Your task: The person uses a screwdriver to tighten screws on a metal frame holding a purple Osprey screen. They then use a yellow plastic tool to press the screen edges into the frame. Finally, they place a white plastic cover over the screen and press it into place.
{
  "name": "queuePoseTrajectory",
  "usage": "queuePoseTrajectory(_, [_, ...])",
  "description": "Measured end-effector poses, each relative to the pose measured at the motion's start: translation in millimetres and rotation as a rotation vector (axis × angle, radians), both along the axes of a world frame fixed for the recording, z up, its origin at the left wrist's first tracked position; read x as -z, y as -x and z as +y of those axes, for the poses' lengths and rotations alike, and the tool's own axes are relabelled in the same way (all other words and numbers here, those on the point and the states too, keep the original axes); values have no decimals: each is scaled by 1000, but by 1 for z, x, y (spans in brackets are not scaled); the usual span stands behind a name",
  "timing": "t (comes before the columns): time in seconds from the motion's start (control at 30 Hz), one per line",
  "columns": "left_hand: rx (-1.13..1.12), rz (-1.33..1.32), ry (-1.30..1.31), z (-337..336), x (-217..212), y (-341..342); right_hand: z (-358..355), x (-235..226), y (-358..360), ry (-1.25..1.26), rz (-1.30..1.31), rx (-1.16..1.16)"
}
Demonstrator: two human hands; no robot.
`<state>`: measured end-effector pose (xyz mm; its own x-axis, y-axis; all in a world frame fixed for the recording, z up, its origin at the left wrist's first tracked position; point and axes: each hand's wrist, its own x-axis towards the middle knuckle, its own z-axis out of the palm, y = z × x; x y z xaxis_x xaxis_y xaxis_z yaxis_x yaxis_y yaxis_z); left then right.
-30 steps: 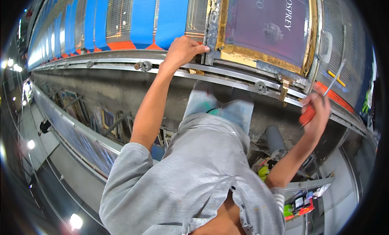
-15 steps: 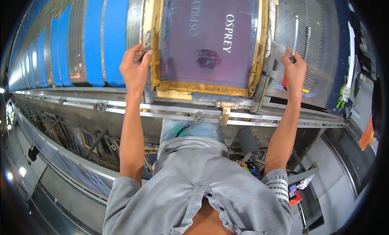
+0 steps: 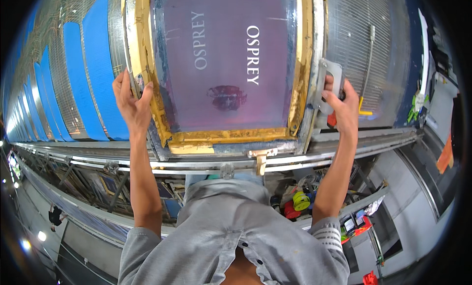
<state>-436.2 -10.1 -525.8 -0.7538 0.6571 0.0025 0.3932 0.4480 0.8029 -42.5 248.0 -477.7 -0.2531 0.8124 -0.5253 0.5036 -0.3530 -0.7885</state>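
A screen-printing screen (image 3: 221,44) with purple mesh, pale lettering and a dark emblem lies before me in a yellowed wooden frame (image 3: 231,135). Along its left side runs a metal bar (image 3: 131,34). My left hand (image 3: 132,105) is closed round that bar, fingers on the outer side and thumb towards the wood. At the right side stands a grey metal handle plate (image 3: 334,71) with a slot. Fingers of my right hand (image 3: 342,105) are hooked through the slot, the thumb bent against them. A red object (image 3: 332,120) shows partly under that hand.
Blue strips (image 3: 98,63) lie across the table at left. At right are a thin metal rod (image 3: 368,59) and a yellow L-shaped tool (image 3: 365,111). A metal rail (image 3: 206,163) with a brass-coloured clamp (image 3: 261,159) crosses in front of my waist. Below sits a yellow-green spool (image 3: 301,201).
The screen and its frame appear lower and further left in view, with the camera shifted too. My right hand has gone onto the handle plate; my left hand stays by the bar.
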Motion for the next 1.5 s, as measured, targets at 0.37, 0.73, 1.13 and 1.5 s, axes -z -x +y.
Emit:
queuePoseTrajectory(0.37, [-25, 58, 87, 15, 30, 3, 18, 33, -1, -62, -5, -83])
queuePoseTrajectory(0.73, [-31, -37, -10, 14, 41, 4, 20, 49, -6, -68, -4, -109])
queuePoseTrajectory(1.13, [-46, -69, 1, 11, 38, 0, 20, 57, -4, -63, -14, -96])
queuePoseTrajectory(1.5, [-24, -71, -38, 7, 49, 3, 13, 64, -6, -109, -26, -105])
